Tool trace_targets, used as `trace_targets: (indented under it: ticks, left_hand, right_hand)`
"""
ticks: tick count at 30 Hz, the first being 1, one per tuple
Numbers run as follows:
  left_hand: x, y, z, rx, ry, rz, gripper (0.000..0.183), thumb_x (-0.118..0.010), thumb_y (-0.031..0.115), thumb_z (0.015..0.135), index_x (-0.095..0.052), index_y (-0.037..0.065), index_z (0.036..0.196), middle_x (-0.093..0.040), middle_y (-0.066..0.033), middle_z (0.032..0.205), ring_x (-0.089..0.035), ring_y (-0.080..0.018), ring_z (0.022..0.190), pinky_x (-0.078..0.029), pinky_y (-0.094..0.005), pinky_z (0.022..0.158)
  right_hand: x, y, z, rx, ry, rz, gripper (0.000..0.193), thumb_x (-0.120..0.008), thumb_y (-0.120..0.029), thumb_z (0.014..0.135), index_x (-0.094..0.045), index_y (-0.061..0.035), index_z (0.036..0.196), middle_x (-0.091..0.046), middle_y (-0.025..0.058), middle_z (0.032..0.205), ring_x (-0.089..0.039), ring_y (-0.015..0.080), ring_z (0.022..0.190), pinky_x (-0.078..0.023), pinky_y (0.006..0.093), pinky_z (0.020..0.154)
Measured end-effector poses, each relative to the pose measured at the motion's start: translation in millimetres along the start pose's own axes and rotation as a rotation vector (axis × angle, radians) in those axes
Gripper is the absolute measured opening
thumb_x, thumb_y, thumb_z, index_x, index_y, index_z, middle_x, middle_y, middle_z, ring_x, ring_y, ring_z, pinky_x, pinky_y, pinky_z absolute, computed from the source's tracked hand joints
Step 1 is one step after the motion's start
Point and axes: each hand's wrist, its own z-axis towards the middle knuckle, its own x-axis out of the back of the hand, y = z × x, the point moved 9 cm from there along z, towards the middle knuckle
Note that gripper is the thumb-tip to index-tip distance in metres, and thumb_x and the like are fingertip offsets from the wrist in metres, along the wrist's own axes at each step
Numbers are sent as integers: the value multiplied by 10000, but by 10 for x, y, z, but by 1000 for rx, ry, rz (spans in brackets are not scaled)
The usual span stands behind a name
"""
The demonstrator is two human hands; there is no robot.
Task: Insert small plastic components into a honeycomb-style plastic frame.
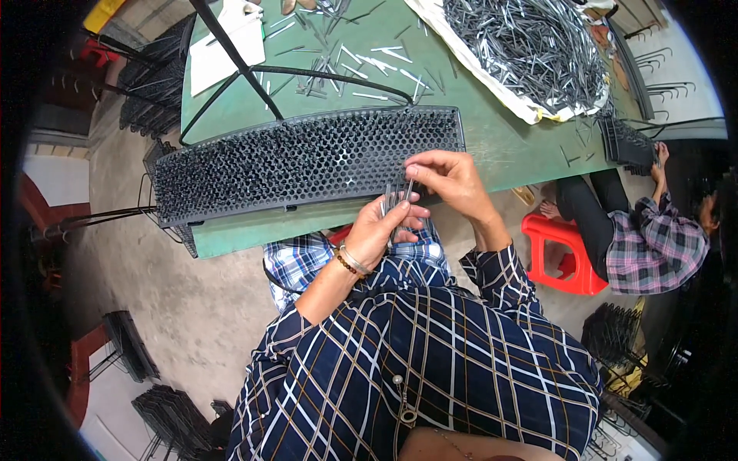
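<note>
Holding rods [389,197], left hand [369,230], pinching one, right hand [455,183]

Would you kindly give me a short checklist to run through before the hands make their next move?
1. Left hand stocked: ok, it holds several slim grey pieces.
2. Right hand ready: ok, its fingertips pinch a slim piece.
3. Black perforated tray close by: ok, just beyond the hands.
4. Every hole at the tray's left end filled: cannot tell, too small and crowded.
5. Spare supply: ok, a heap lies in a white sack on the green table.
</note>
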Motion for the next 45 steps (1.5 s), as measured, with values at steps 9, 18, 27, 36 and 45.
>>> trace_targets:
  ticks: [9,18,27,36,45]
  left_hand:
    - [57,-172,38,152,54,-143,270,-489,179,940,-515,-11,1130,-619,-165,1051,-630,-174,883,-550,-290,726]
    - [66,-180,19,150,14,-209,222,-486,159,939,-530,-4,1084,-602,-180,1086,-620,-235,966,-549,-363,792]
    - [38,-181,27,148,26,-214,232,-513,196,934,-522,38,1104,-606,-114,1024,-606,-211,952,-536,-350,791]
    - [-48,-3,28,2,-24,50,241,-490,187,946,-510,25,1122,-622,-99,978,-611,-143,853,-529,-252,734]
    - [25,-183,127,125,-6,-106,288,-513,169,930,-515,-20,1147,-621,-139,1031,-620,-173,902,-539,-284,766]
  right_hand:
    - [532,-519,169,465,460,-416,139,-651,-91,824,-669,3,924,-650,33,795,-545,57,631,-431,206,554]
    - [287,-467,130,700,426,-710,124,-669,-67,790,-669,-8,899,-637,94,852,-609,180,698,-477,275,608]
    - [249,-487,18,720,474,-839,153,-685,-82,769,-671,-14,906,-612,115,872,-610,233,754,-484,315,650]
    - [-77,14,-23,51,-65,-65,165,-644,-139,844,-673,16,893,-615,13,767,-545,56,644,-441,197,566]
    - [707,-377,55,333,507,-312,169,-640,-126,846,-674,12,938,-655,15,790,-542,51,645,-433,190,575]
